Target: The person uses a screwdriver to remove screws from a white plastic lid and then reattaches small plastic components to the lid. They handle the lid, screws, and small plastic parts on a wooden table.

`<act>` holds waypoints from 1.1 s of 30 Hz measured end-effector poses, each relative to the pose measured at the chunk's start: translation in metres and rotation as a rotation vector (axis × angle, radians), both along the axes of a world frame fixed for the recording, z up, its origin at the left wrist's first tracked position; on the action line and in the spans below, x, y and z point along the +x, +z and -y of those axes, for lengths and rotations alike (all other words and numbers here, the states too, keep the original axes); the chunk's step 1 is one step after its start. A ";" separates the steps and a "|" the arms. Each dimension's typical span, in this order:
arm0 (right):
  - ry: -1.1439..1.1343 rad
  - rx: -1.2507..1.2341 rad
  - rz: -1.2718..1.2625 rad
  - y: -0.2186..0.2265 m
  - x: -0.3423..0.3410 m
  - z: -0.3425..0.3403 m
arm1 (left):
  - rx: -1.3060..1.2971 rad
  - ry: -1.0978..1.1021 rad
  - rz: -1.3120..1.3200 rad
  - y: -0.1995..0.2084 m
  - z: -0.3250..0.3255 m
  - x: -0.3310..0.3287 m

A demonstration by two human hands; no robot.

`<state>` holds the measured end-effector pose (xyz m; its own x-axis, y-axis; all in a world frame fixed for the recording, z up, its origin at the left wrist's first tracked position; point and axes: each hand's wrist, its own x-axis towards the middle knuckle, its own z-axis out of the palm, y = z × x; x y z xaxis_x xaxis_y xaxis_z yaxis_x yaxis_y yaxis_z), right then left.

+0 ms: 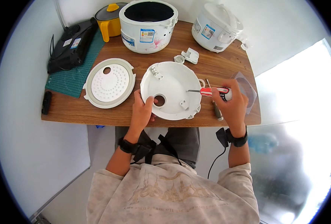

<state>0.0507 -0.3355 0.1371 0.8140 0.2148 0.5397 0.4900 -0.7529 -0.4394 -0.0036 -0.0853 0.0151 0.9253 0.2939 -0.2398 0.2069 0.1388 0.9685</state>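
Observation:
A round white rice cooker lid shell (173, 84) lies hollow side up at the table's front edge. My left hand (143, 108) grips its near left rim, thumb beside the round hole. In my right hand (232, 102) is a screwdriver (206, 92) with a red and white handle. Its shaft reaches over the lid's right part; whether the tip touches the plastic I cannot tell. To the left lies a white inner lid plate (109, 83) with a grey ring and rows of dimples. Small white plastic parts (189, 56) rest just beyond the shell.
A lidless white rice cooker body (148, 33) and a closed white rice cooker (217, 28) stand at the back. A yellow pot (113, 28), a black case (74, 46) and a green cutting mat (66, 84) fill the left. Another tool (217, 112) and a clear plastic piece (247, 89) lie by my right hand.

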 end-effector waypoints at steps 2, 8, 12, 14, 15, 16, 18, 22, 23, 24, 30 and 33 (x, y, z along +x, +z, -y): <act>-0.015 0.035 0.008 0.005 -0.003 0.004 | -0.087 -0.023 0.011 -0.006 -0.004 0.002; -0.010 0.211 0.067 0.006 -0.010 0.016 | 0.036 -0.044 -0.048 0.020 -0.013 -0.011; 0.040 0.338 0.035 0.009 -0.019 0.017 | 0.672 0.029 0.315 0.009 -0.038 -0.019; 0.077 0.396 0.015 0.007 -0.024 0.017 | 0.561 -0.054 0.230 0.025 -0.040 -0.028; 0.101 0.427 0.004 0.006 -0.026 0.016 | 0.510 -0.089 0.186 0.042 -0.039 -0.032; 0.125 0.455 -0.005 0.005 -0.028 0.015 | 0.354 -0.163 0.160 0.049 -0.037 -0.034; 0.175 0.506 -0.013 0.005 -0.033 0.013 | 0.039 -0.307 0.106 0.061 -0.030 -0.037; 0.241 0.566 -0.044 0.002 -0.043 0.011 | -0.249 -0.411 0.109 0.076 -0.015 -0.033; 0.249 0.570 -0.039 0.001 -0.045 0.011 | -0.306 -0.426 0.095 0.074 -0.015 -0.032; 0.254 0.571 -0.032 -0.001 -0.046 0.012 | -0.365 -0.444 0.081 0.072 -0.014 -0.030; 0.256 0.612 -0.058 -0.004 -0.048 0.015 | -0.534 -0.374 0.014 0.059 -0.013 -0.029; 0.257 0.619 -0.070 -0.007 -0.046 0.017 | -0.601 -0.388 0.035 0.052 -0.018 -0.029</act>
<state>0.0046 -0.3526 0.1304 0.8160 0.0739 0.5733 0.5744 -0.2151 -0.7898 -0.0326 -0.0677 0.0673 0.9465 -0.2318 -0.2247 0.3195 0.5730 0.7547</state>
